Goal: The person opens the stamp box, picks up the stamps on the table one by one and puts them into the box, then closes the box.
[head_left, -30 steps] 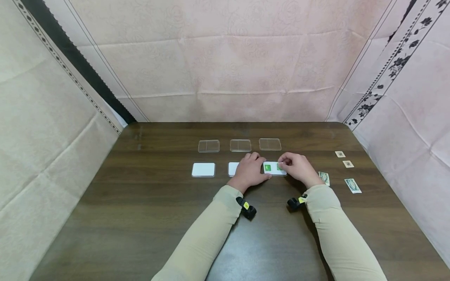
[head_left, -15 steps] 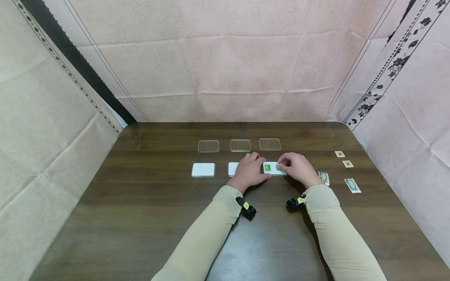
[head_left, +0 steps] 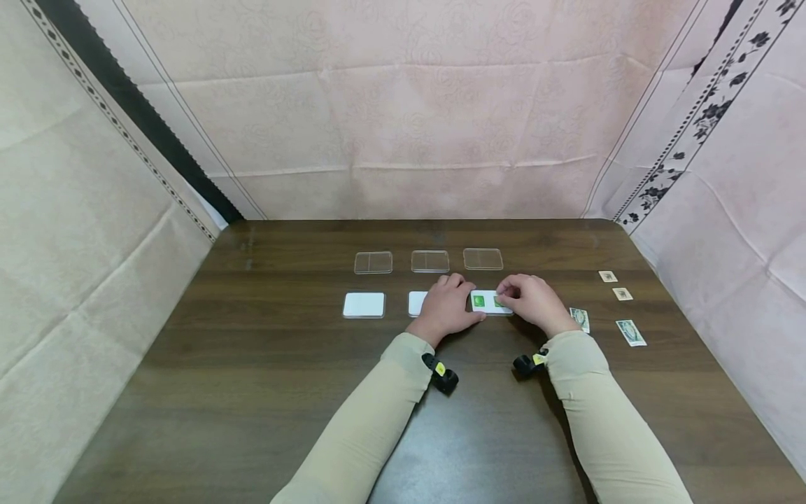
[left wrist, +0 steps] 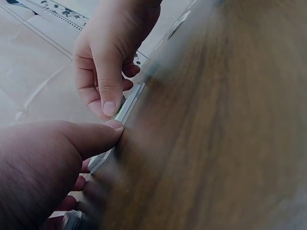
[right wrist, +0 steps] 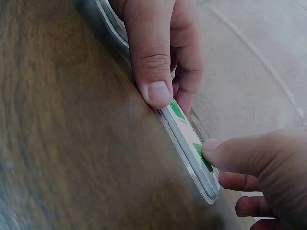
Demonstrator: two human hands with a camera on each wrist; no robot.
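Note:
A shallow clear plastic case with a white inside [head_left: 492,311] lies flat on the table; two green square stickers sit on its white face. My left hand [head_left: 446,305] grips the case's left end, thumb on the near edge and fingers at the far edge, as the left wrist view shows the thumb [left wrist: 109,132]. At the right end, my right hand [head_left: 534,302] has its thumb and index finger together on the right green sticker [right wrist: 203,157], partly covering it. The left green sticker [right wrist: 177,109] shows beside my left thumb.
Another white case [head_left: 364,305] lies far left, and a second [head_left: 416,302] is partly hidden by my left hand. Three clear lids [head_left: 430,261] stand in a row behind. At right lie two printed labels [head_left: 631,333] and two small square ones [head_left: 608,276].
My right fingertips have stayed at the right green sticker with only a tiny shift. The left hand keeps its hold on the case.

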